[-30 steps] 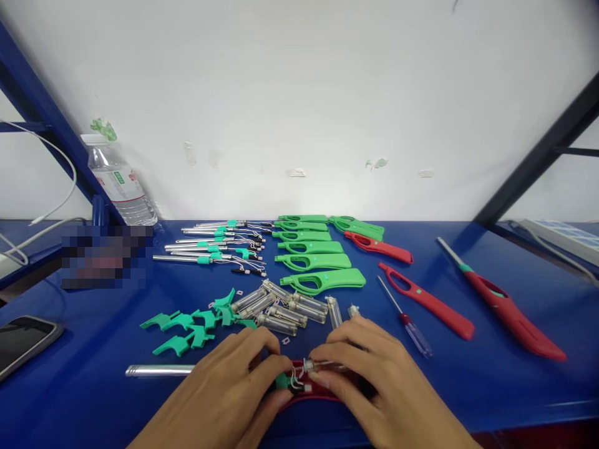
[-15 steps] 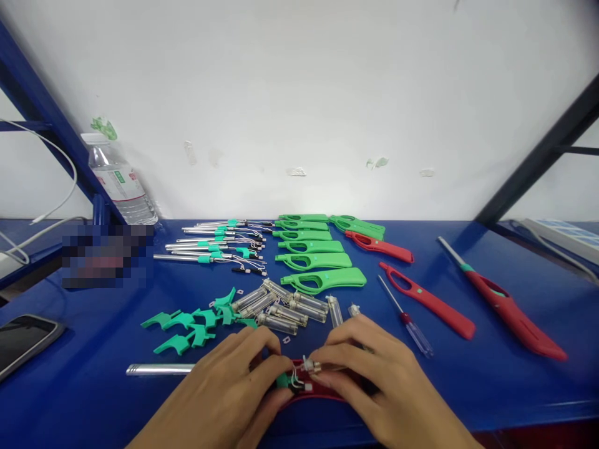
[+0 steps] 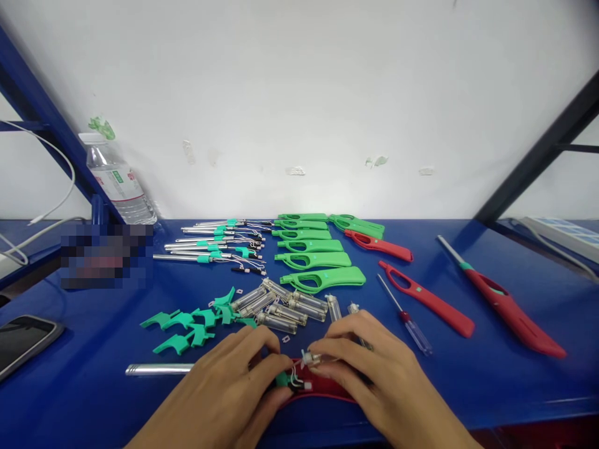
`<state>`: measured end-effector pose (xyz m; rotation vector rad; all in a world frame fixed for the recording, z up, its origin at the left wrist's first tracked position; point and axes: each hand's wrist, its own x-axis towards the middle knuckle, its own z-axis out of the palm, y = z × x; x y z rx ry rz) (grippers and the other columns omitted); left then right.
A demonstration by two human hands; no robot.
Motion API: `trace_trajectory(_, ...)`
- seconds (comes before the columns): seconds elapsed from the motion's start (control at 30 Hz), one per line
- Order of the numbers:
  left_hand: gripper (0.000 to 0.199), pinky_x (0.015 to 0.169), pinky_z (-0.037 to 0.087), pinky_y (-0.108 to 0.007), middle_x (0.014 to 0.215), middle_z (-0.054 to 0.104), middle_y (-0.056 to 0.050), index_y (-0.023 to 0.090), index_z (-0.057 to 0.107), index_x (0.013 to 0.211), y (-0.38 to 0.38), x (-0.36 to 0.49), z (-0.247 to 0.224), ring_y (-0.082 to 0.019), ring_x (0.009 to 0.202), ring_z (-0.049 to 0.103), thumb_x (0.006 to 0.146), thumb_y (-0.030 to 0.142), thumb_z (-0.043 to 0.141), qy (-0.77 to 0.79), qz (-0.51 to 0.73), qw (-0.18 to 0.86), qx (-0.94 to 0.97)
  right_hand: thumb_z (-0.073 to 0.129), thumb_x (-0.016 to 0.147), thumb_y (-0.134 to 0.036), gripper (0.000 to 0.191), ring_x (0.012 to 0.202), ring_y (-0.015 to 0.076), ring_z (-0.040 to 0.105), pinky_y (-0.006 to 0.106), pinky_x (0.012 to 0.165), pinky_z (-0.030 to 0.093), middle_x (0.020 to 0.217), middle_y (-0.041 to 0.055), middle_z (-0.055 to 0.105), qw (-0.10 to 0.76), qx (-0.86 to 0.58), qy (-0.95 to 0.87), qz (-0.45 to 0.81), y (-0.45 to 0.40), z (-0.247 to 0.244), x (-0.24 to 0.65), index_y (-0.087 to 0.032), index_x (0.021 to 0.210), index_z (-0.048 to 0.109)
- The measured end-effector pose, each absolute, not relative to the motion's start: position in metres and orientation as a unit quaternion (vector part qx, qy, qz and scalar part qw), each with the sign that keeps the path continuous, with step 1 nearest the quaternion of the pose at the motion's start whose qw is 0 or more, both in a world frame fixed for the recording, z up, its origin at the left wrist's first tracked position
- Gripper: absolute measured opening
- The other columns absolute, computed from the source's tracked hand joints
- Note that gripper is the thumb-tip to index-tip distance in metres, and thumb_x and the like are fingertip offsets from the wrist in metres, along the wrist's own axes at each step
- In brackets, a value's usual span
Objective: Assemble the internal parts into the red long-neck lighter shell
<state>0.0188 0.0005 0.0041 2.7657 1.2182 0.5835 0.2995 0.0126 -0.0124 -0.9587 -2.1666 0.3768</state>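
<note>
Near the table's front edge lies a red lighter shell (image 3: pixel 322 388), partly covered by both hands. My left hand (image 3: pixel 238 380) pinches the green trigger piece (image 3: pixel 282 379) at the shell's left part, beside white wires and a small black part (image 3: pixel 298 386). A silver tube (image 3: pixel 159 369) sticks out to the left from under this hand. My right hand (image 3: pixel 374 368) has its thumb and fingers closed on a clear gas tank with a pale valve end (image 3: pixel 309 358), held just over the shell. Most of the tank is hidden by the fingers.
Behind the hands lie several clear tanks (image 3: pixel 278 319) and green triggers (image 3: pixel 175 343). Farther back are metal tubes with wires (image 3: pixel 206 244) and green shells (image 3: pixel 322 279). To the right: a screwdriver (image 3: pixel 414 330), red shells (image 3: pixel 435 305) and a red lighter (image 3: pixel 510 312). A phone (image 3: pixel 25 340) and bottle (image 3: pixel 119 181) stand left.
My right hand has shifted slightly up and left with the tank, its fingers a little changed in pose. More of the red shell shows below it. My left hand has hardly moved.
</note>
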Motion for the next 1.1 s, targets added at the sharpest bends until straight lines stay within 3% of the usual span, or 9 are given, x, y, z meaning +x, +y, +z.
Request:
trace_trajectory(0.23,0.026,0.097,0.069,-0.032,0.127,0.078,0.002,0.033,0.076,0.125,0.0009,0.0195,0.0053,-0.021,0.109,0.081,0.109,0.013,0.069,0.398,0.185,0.043,0.897,0.058,0.126,-0.032,0.027,0.1,0.0204,0.082,0.042,0.113,0.064,0.111,0.0018,0.082,0.344,-0.384,-0.84,0.167,0.0102,-0.004,0.298,-0.028,0.124,0.084)
trace_trajectory(0.5,0.029,0.099,0.068,-0.033,0.128,0.077,0.003,0.033,0.074,0.128,-0.0026,0.0174,0.0042,-0.021,0.109,0.08,0.11,0.012,0.068,0.393,0.185,0.053,0.899,0.061,0.125,-0.032,0.024,0.098,0.0196,0.08,0.037,0.104,0.063,0.109,0.0004,0.083,0.348,-0.382,-0.836,0.184,0.0097,-0.006,0.2984,-0.028,0.122,0.085)
trace_trajectory(0.8,0.028,0.099,0.068,-0.033,0.129,0.076,0.003,0.034,0.074,0.128,0.0005,0.0186,0.0053,-0.02,0.111,0.08,0.11,0.013,0.067,0.397,0.181,0.06,0.898,0.07,0.12,-0.024,0.017,0.099,0.0217,0.077,0.04,0.105,0.058,0.108,-0.0018,0.084,0.336,-0.393,-0.832,0.202,0.0082,-0.0043,0.2984,-0.03,0.119,0.086)
trace_trajectory(0.97,0.027,0.098,0.069,-0.033,0.128,0.077,0.003,0.034,0.074,0.128,0.0005,0.0195,0.0051,-0.02,0.11,0.081,0.111,0.013,0.067,0.397,0.184,0.048,0.898,0.075,0.117,-0.021,0.017,0.101,0.0217,0.076,0.043,0.113,0.055,0.108,-0.0024,0.083,0.324,-0.4,-0.83,0.215,0.0086,-0.0061,0.298,-0.031,0.12,0.088)
trace_trajectory(1.1,0.027,0.098,0.069,-0.032,0.129,0.078,0.002,0.034,0.075,0.128,-0.001,0.018,0.0061,-0.02,0.109,0.081,0.111,0.014,0.067,0.392,0.179,0.038,0.902,0.078,0.115,-0.021,0.017,0.102,0.0211,0.078,0.04,0.112,0.057,0.109,-0.0021,0.083,0.322,-0.396,-0.827,0.236,0.0104,-0.0051,0.2982,-0.032,0.122,0.09)
